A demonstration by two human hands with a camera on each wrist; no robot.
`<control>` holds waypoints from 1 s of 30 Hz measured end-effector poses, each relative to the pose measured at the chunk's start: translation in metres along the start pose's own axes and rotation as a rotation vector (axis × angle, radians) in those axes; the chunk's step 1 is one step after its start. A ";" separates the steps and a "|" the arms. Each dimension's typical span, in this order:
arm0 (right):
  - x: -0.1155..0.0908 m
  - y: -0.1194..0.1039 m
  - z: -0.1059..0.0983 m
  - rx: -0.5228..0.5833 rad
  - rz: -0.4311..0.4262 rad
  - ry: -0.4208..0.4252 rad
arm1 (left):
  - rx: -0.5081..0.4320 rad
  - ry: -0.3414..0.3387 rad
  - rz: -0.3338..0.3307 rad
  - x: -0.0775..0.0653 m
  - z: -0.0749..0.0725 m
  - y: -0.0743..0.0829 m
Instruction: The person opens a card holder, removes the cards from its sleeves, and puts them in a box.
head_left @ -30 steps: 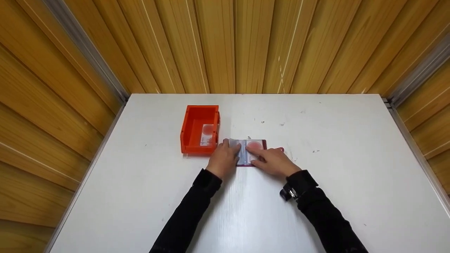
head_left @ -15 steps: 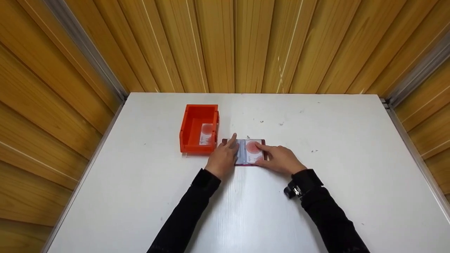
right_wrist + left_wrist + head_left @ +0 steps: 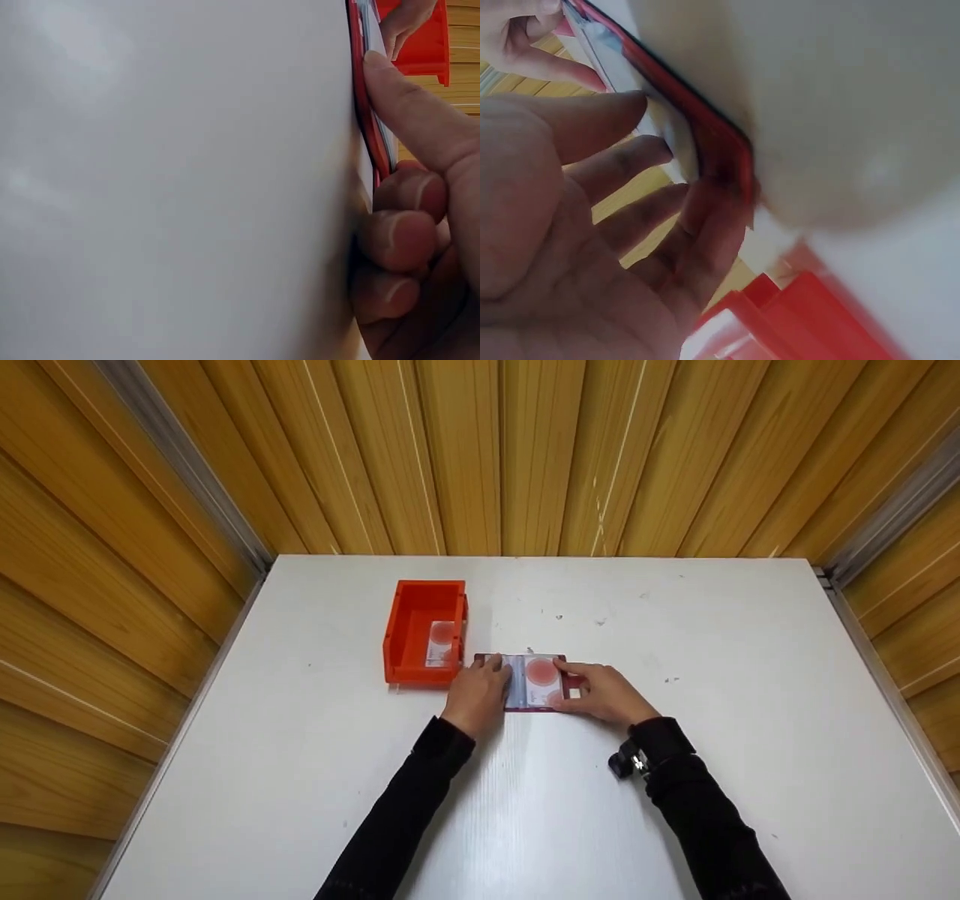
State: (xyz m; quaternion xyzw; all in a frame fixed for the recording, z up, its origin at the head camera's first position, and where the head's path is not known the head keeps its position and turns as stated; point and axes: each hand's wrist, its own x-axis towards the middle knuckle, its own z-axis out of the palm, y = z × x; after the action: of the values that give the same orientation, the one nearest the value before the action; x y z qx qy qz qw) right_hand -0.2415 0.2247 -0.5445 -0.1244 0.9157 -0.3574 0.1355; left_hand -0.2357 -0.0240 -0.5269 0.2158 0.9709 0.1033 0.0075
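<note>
Right of the orange plastic bin (image 3: 424,675), the wallet (image 3: 516,684) lies spread on the smooth white counter (image 3: 300,735), its left leaf mostly hidden by the left hand (image 3: 478,694), whose loosely bent fingers rest there. The right hand (image 3: 609,694) pinches the wallet's right edge, partly covering a dark red tab (image 3: 577,680). The card (image 3: 541,673) under clear, glossy plastic has print too small to read; the bin's wall cuts off another card (image 3: 441,636). One second ago, the right forefinger lay nearer the wallet's middle.

Dark red card holder (image 3: 519,686), open on the white table (image 3: 675,780), a pink-circled white card (image 3: 542,673) on its right half.
</note>
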 end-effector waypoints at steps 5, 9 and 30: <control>0.000 0.001 0.001 0.017 -0.007 -0.002 | -0.074 0.086 0.055 0.010 0.008 0.005; 0.000 0.002 0.001 0.023 -0.017 0.001 | -0.262 0.106 0.041 0.015 0.012 0.009; 0.002 0.003 0.000 -0.004 -0.016 -0.004 | -0.690 -0.004 -0.179 0.028 0.011 0.023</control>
State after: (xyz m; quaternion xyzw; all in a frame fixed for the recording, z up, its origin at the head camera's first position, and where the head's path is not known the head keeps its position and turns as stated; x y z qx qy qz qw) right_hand -0.2439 0.2260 -0.5466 -0.1325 0.9151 -0.3563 0.1343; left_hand -0.2503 0.0105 -0.5324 0.1150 0.8940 0.4235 0.0907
